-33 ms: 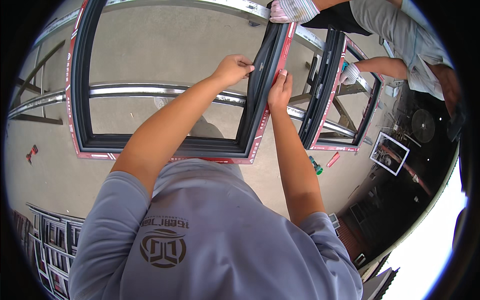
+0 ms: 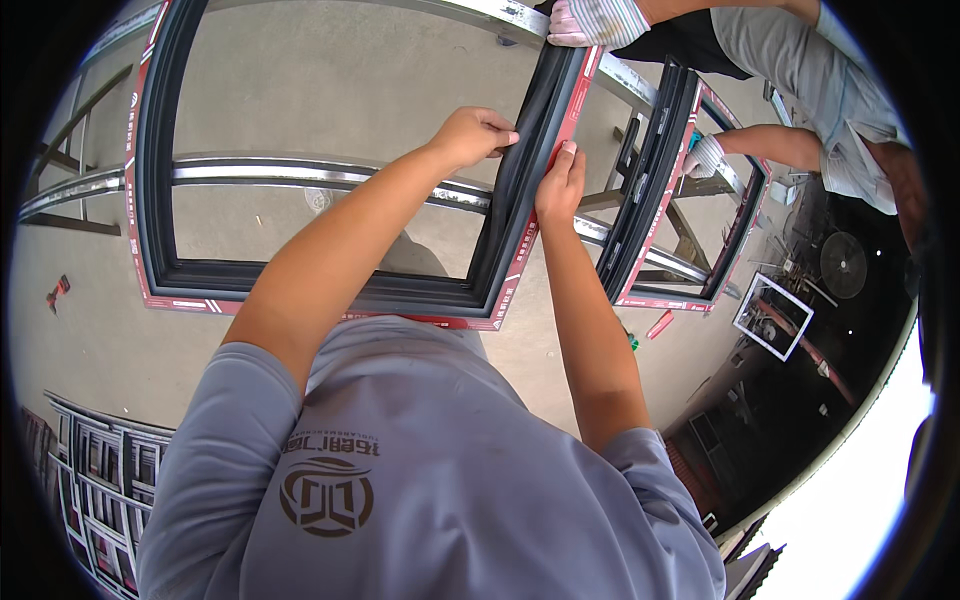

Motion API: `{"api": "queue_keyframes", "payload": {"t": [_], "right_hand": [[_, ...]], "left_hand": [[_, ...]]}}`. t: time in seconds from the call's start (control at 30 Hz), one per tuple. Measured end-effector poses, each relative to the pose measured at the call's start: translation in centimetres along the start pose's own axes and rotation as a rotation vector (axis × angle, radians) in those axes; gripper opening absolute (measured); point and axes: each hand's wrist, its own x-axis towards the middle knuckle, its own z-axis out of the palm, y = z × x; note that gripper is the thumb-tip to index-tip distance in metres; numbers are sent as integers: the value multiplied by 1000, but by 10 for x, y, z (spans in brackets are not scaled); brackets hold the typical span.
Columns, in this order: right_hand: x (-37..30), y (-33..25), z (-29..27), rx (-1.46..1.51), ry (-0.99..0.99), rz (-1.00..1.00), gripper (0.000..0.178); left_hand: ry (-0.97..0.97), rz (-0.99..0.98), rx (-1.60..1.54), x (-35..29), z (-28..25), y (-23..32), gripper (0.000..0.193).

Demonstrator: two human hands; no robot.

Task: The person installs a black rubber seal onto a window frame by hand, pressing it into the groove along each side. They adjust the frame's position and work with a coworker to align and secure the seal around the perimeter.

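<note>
A dark window frame [image 2: 310, 292] with red protective film on its outer sides lies flat in front of me. Along its right side runs a black rubber strip [image 2: 508, 180], standing partly loose from the profile. My left hand [image 2: 475, 138] reaches over the opening, thumb and fingers pinched at this strip. Against the red outer edge on the right, my right hand [image 2: 560, 187] grips the frame, with its thumb on top and its other fingers partly hidden. A co-worker's gloved hand [image 2: 597, 22] rests on the frame's far right corner.
Metal rails [image 2: 330, 175] support the frame. To the right lies a second red-edged frame [image 2: 668, 297], where the co-worker's other gloved hand [image 2: 704, 157] is. Red power tool [image 2: 58, 290] on the floor at left; stacked frames [image 2: 105, 480] at lower left; fan [image 2: 843, 265] far right.
The view has shifted slightly. My left hand has moved a little to the right along with the strip's edge; my right hand keeps its place on the frame.
</note>
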Motion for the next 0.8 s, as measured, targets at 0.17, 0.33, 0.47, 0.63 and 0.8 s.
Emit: {"api": "queue_keyframes", "payload": {"t": [0.17,0.33,0.47,0.63,0.8], "right_hand": [[0,-3,2,8,0,34,48],[1,-6,3,11,-25,17,49],[0,-6,2,-36,-18,17,50],[0,-7,3,29,-35,18,52],[0,-5,3,62,-58,42,55]], "left_hand": [[83,94,482,8,17,8,28],[77,39,357,14,19,-2,32],[-32,-33,181,14,14,-4,39],[-69,-148,-54,2,9,2,42],[-46,-161,-118,0,12,-3,39]]}}
